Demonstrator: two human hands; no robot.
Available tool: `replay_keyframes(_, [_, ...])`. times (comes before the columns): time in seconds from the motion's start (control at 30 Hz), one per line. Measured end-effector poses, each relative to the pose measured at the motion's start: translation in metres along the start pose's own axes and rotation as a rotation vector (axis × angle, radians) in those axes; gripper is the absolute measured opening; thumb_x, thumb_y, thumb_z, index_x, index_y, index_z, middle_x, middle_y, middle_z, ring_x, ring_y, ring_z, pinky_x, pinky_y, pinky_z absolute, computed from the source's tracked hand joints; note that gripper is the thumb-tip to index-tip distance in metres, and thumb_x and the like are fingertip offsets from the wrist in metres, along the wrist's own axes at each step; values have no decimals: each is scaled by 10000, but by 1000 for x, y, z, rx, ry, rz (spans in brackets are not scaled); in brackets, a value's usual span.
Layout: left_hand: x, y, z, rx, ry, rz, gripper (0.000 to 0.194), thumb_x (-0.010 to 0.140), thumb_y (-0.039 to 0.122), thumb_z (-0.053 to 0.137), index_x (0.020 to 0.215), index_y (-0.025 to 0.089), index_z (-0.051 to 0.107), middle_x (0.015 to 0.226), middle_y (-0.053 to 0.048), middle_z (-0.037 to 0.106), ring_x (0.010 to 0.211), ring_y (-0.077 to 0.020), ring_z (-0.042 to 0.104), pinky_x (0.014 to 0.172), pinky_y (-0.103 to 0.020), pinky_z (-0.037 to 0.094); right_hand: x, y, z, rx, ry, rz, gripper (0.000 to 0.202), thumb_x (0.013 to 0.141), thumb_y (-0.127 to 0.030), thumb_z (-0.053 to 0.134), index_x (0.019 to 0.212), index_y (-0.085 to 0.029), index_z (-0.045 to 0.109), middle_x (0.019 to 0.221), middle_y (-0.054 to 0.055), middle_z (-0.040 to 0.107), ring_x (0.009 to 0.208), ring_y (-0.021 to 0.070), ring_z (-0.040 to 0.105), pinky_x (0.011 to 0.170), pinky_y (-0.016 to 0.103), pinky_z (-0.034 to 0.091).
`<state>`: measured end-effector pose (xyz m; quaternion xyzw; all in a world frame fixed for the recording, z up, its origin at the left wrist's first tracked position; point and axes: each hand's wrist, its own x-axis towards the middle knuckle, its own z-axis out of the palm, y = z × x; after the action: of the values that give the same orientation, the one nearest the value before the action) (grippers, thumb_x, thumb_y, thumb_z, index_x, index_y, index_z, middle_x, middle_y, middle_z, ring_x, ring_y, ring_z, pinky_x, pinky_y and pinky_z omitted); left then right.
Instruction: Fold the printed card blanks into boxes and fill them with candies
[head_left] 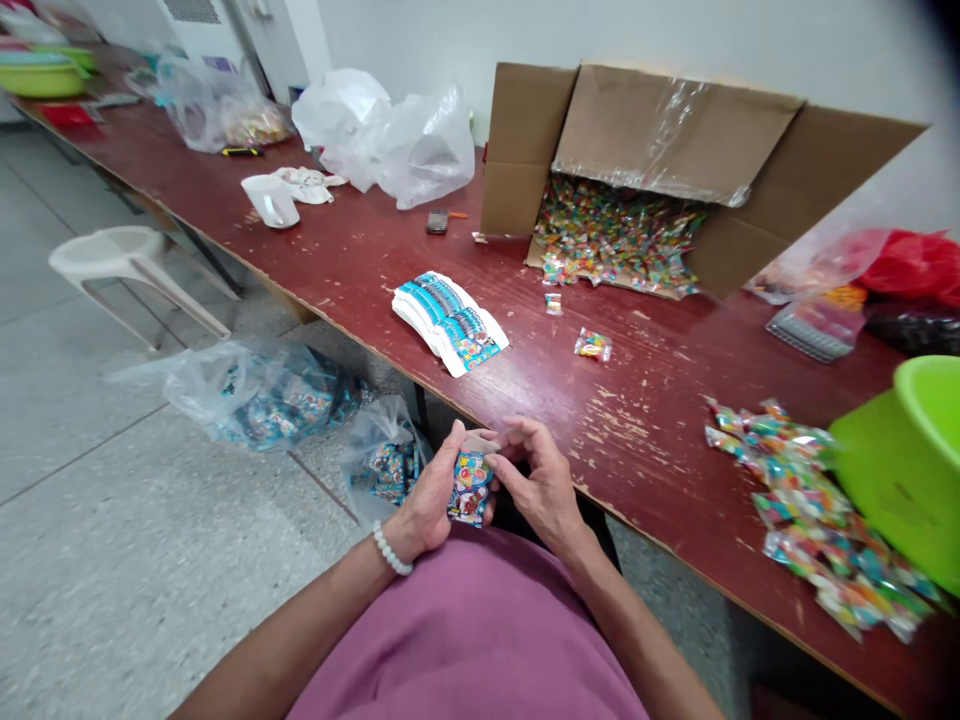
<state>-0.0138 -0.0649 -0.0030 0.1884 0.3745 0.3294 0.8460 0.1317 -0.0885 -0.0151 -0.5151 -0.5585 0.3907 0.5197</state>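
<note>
A small blue printed candy packet point(470, 490) is held close to my lap, just off the table's edge. My left hand point(435, 495) grips it from the side, thumb along its edge. At the packet's pale top, the thumb and fingers of my right hand point(540, 480) are closed on it. Beyond my hands, a fanned stack of blue and white packets point(450, 320) lies on the red table point(540, 390). Two small wrapped candies lie near the stack, the closer one point(593, 345) larger than the other point(553, 304).
An open cardboard box point(675, 130) full of wrapped candies stands at the back. To the right, a candy pile point(817, 520) lies beside a green tub point(892, 470). Bags of blue packets point(277, 400) sit on the floor left, near a white stool point(112, 250).
</note>
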Motion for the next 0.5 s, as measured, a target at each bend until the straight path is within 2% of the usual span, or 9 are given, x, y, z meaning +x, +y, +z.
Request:
replay_keyframes(0.07, [0, 1, -1, 5, -12, -21, 456, 970, 570, 423, 1122, 190, 625, 653, -16, 644, 442, -150, 612, 384, -254, 518, 3, -2, -4, -9, -102, -5, 291, 899, -235, 658, 1189, -266, 651, 967, 22, 703, 700, 152, 656, 717, 310, 540])
replay_keyframes(0.13, [1, 1, -2, 16, -2, -45, 477, 969, 577, 417, 1144, 186, 627, 613, -15, 633, 426, -153, 601, 377, -254, 512, 5, -6, -8, -46, -175, -68, 167, 932, -237, 615, 1063, -258, 715, 1057, 49, 723, 859, 186, 676, 804, 334, 532])
replay_keyframes(0.23, [2, 2, -3, -15, 12, -51, 472, 967, 568, 430, 1187, 202, 629, 592, -2, 627, 404, -147, 590, 369, -241, 495, 4, -9, -8, -45, -206, -151, 132, 935, -252, 623, 1015, -264, 728, 1157, 54, 723, 1063, 226, 654, 933, 382, 499])
replay_keyframes(0.3, [3, 2, -4, -24, 10, -70, 463, 965, 556, 447, 1202, 206, 637, 603, -1, 635, 413, -143, 597, 379, -238, 500, 1, -9, -5, -5, -202, -87, 111, 932, -299, 638, 980, -258, 730, 1125, 51, 732, 966, 217, 680, 871, 367, 524])
replay_keyframes(0.4, [4, 1, -5, 27, 16, -104, 454, 959, 522, 481, 1240, 202, 637, 608, -9, 646, 434, -153, 609, 385, -243, 505, -1, -7, -2, 95, -155, 86, 153, 912, -363, 664, 856, -232, 721, 1098, 49, 738, 642, 140, 640, 650, 300, 534])
replay_keyframes(0.5, [4, 0, -6, 74, 6, -124, 502, 955, 548, 472, 1270, 191, 630, 604, -13, 649, 419, -157, 605, 381, -245, 494, 1, -5, -2, 187, -155, 193, 178, 856, -388, 724, 828, -212, 706, 1116, 56, 740, 549, 110, 597, 577, 281, 528])
